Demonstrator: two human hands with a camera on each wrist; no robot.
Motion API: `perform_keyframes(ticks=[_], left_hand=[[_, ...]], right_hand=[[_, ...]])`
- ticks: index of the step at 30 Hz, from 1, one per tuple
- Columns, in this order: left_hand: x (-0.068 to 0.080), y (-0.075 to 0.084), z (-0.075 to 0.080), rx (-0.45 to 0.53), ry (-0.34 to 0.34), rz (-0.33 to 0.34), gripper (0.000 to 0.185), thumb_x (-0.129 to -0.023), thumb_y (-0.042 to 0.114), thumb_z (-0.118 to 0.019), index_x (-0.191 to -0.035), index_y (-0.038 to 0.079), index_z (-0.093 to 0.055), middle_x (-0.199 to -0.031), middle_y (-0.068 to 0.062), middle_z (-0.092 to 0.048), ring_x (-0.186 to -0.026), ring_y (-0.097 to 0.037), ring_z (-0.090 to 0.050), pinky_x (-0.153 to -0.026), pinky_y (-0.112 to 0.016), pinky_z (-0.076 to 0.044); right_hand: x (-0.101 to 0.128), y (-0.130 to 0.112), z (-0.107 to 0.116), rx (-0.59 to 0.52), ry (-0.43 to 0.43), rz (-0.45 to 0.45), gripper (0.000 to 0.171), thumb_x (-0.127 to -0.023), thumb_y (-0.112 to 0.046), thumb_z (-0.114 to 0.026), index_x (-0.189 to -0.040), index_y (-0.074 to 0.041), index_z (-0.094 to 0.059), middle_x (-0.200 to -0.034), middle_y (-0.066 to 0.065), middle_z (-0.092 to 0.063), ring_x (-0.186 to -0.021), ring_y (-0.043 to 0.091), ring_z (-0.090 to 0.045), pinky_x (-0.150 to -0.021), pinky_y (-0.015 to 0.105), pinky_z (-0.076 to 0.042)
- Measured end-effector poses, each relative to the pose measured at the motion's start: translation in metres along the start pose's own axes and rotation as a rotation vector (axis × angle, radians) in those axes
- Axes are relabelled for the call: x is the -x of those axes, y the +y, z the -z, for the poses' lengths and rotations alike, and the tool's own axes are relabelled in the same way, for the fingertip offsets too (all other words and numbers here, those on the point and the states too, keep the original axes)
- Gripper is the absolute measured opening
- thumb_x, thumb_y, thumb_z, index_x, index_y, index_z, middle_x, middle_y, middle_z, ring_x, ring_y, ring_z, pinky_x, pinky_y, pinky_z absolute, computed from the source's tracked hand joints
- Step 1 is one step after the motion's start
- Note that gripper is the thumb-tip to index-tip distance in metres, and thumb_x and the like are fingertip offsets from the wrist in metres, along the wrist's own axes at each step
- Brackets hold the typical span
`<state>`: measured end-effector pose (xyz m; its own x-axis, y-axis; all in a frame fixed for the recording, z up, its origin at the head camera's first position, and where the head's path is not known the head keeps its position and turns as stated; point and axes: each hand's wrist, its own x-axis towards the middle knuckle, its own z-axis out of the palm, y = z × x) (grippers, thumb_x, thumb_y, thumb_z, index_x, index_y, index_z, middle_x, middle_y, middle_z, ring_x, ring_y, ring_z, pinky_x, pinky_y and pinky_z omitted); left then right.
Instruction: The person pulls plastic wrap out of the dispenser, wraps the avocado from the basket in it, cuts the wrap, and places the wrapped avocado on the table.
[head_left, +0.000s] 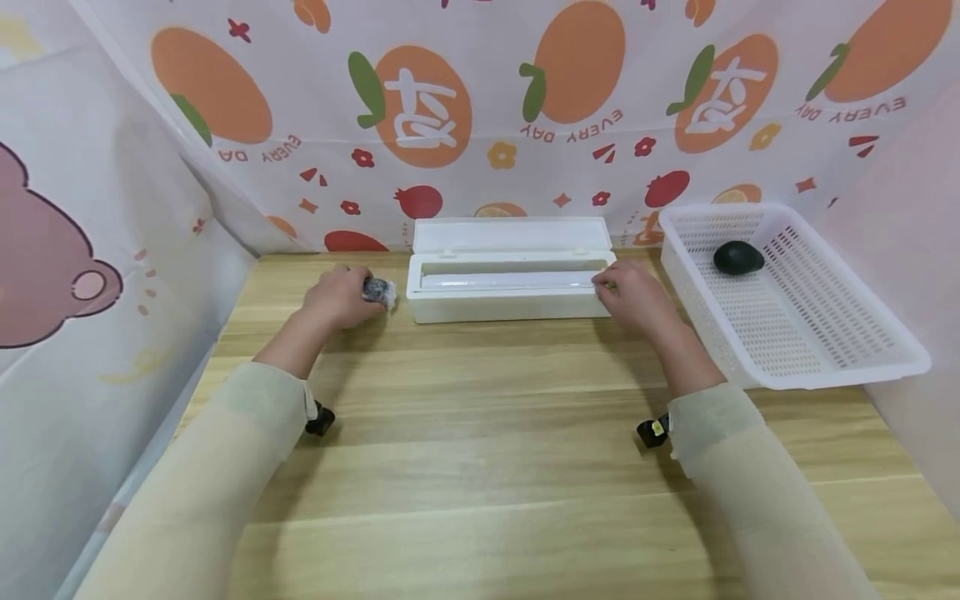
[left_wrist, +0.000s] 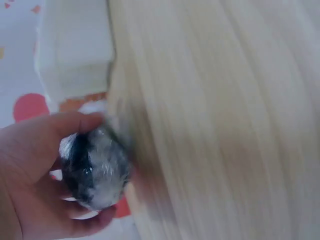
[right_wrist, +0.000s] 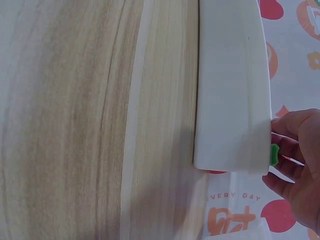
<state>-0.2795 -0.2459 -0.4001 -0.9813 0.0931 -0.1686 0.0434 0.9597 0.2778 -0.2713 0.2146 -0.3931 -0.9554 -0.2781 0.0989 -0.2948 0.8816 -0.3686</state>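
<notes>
In the head view my left hand (head_left: 339,296) holds a dark avocado wrapped in clear film (head_left: 379,292), just left of a long white cling film box (head_left: 510,307). The left wrist view shows the wrapped avocado (left_wrist: 97,167) between thumb and curled fingers, its film crinkled and shiny. The box's lid (head_left: 513,235) stands raised at the back, and a pale roll lies inside. At the box's right end my right hand (head_left: 636,293) pinches a small green slider (right_wrist: 274,155) on the upper edge; the fingers partly hide it.
A white perforated basket (head_left: 828,379) stands at the right, with a dark green avocado (head_left: 738,257) inside. The wooden table (head_left: 480,467) reaches back to a fruit-printed curtain (head_left: 480,183). A bear-printed sheet (head_left: 150,250) hangs at the left.
</notes>
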Motion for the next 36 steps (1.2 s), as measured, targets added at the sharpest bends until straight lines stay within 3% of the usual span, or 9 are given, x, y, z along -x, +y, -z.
perform_keyframes(ticks=[5,17,23,26,31,36], left_hand=[[-0.011,-0.012,0.000,0.006,0.146,0.043,0.066,-0.090,0.031,-0.069,-0.141,0.001,-0.040,-0.133,-0.029,-0.036,-0.116,-0.046,-0.038,-0.091,-0.065,-0.042],[-0.025,-0.030,0.006,0.062,0.025,0.120,0.084,-0.094,0.044,-0.055,-0.152,-0.002,-0.017,-0.146,-0.036,-0.029,-0.127,-0.053,-0.032,-0.100,-0.069,-0.035],[-0.027,-0.037,0.004,0.127,0.116,0.157,0.079,-0.093,0.038,-0.061,-0.147,-0.006,-0.026,-0.137,-0.037,-0.036,-0.121,-0.052,-0.039,-0.102,-0.065,-0.035],[-0.027,-0.038,0.001,0.153,0.162,0.191,0.087,-0.091,0.045,-0.063,-0.150,-0.004,-0.023,-0.138,-0.039,-0.032,-0.123,-0.054,-0.035,-0.102,-0.066,-0.034],[-0.029,-0.036,0.001,0.161,0.148,0.237,0.101,-0.090,0.061,-0.056,-0.155,0.000,-0.009,-0.146,-0.038,-0.023,-0.125,-0.056,-0.031,-0.102,-0.069,-0.031],[-0.033,-0.038,0.002,0.153,0.132,0.238,0.103,-0.089,0.061,-0.056,-0.155,0.000,-0.006,-0.144,-0.038,-0.026,-0.123,-0.056,-0.033,-0.101,-0.068,-0.033]], right_hand=[[0.000,0.000,-0.003,-0.008,0.003,0.002,0.027,-0.097,-0.018,-0.058,-0.117,-0.004,-0.071,-0.116,0.016,-0.063,-0.116,0.033,-0.049,-0.102,0.050,-0.043],[0.000,0.001,-0.003,-0.013,0.013,-0.008,0.026,-0.097,-0.018,-0.059,-0.116,-0.006,-0.071,-0.116,0.014,-0.064,-0.114,0.032,-0.050,-0.101,0.050,-0.044],[-0.001,0.001,-0.003,0.003,0.014,-0.001,0.027,-0.097,-0.019,-0.058,-0.117,-0.006,-0.071,-0.116,0.015,-0.064,-0.115,0.031,-0.050,-0.100,0.049,-0.044],[-0.001,0.001,-0.004,-0.002,0.011,0.000,0.027,-0.097,-0.018,-0.059,-0.117,-0.005,-0.071,-0.117,0.015,-0.064,-0.115,0.032,-0.050,-0.100,0.050,-0.044],[-0.002,0.002,-0.004,-0.004,0.008,-0.004,0.027,-0.097,-0.018,-0.058,-0.118,-0.005,-0.070,-0.119,0.016,-0.063,-0.116,0.033,-0.050,-0.101,0.051,-0.043],[-0.002,0.003,-0.002,0.005,0.006,-0.024,0.028,-0.097,-0.019,-0.059,-0.119,-0.006,-0.070,-0.120,0.015,-0.063,-0.117,0.032,-0.049,-0.102,0.050,-0.043]])
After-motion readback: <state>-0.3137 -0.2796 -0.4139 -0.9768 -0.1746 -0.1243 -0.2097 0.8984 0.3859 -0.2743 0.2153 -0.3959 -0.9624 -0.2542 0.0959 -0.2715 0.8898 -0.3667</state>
